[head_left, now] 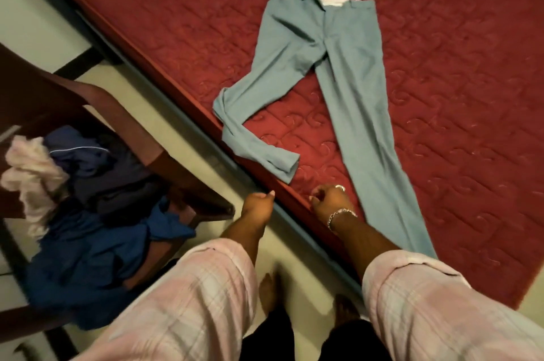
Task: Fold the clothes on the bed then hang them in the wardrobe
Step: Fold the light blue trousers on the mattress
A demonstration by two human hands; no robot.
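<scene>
A pair of light blue-grey trousers [321, 66] lay spread on the red quilted bedspread [456, 81], waistband toward twelve o'clock with a white lining showing at the top. One leg ran straight down toward five o'clock, its hem reaching the bed edge beside the right forearm; the other bent at the knee near nine o'clock and doubled back, its cuff ending close to the edge of the bed. The left hand [256, 204] hovered at six o'clock off the bed over the floor, fingers curled into a loose fist and holding nothing. The right hand [331, 199], with a ring and a wrist bracelet [341, 215], hung over the bed edge just beside the straight leg, fingers curled, gripping no cloth. Both forearms wore pink plaid sleeves. At eight o'clock a wooden chair [123, 113] held a heap of dark blue and pale pink clothes [88, 184]. Bare feet stood on the pale floor.
</scene>
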